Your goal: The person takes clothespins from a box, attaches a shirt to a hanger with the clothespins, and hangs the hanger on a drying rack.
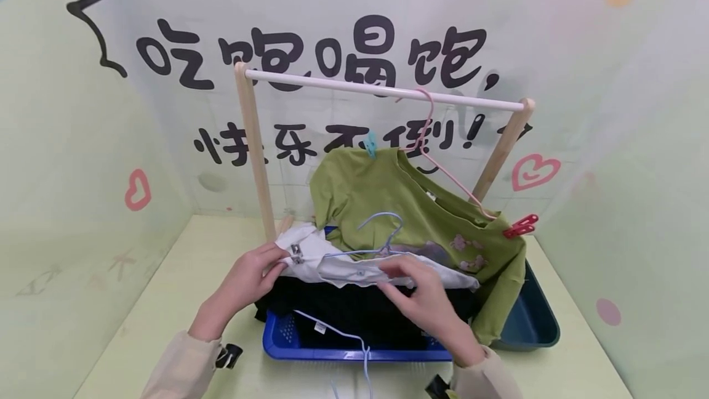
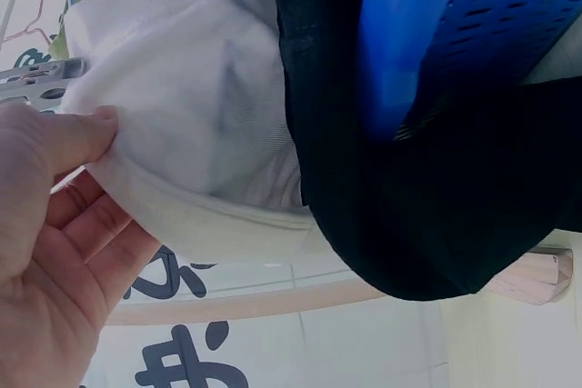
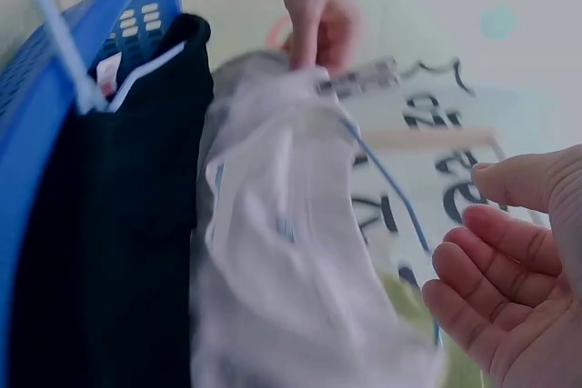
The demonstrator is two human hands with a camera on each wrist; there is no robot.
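A white garment (image 1: 310, 240) lies over black cloth (image 1: 365, 303), with a light blue hanger (image 1: 382, 214) along its upper edge, hook upward. My left hand (image 1: 249, 276) pinches the garment's left end between thumb and fingers, right beside a silver clip (image 1: 296, 253) on the fabric. The left wrist view shows the thumb (image 2: 91, 134) on top of the white cloth and the other fingers behind it. Over the garment's right part is my right hand (image 1: 423, 297), its fingers loosely bent and spread. In the right wrist view the right palm (image 3: 527, 270) holds nothing, beside the hanger.
Beneath the cloth stands a blue basket (image 1: 354, 355); another pale hanger (image 1: 332, 326) sticks out at its front. A green top (image 1: 360, 186) hangs on a pink hanger (image 1: 451, 176) from the rack's white bar (image 1: 332, 83), with teal (image 1: 370, 145) and red clips (image 1: 519, 227). A dark basin (image 1: 534, 319) sits right.
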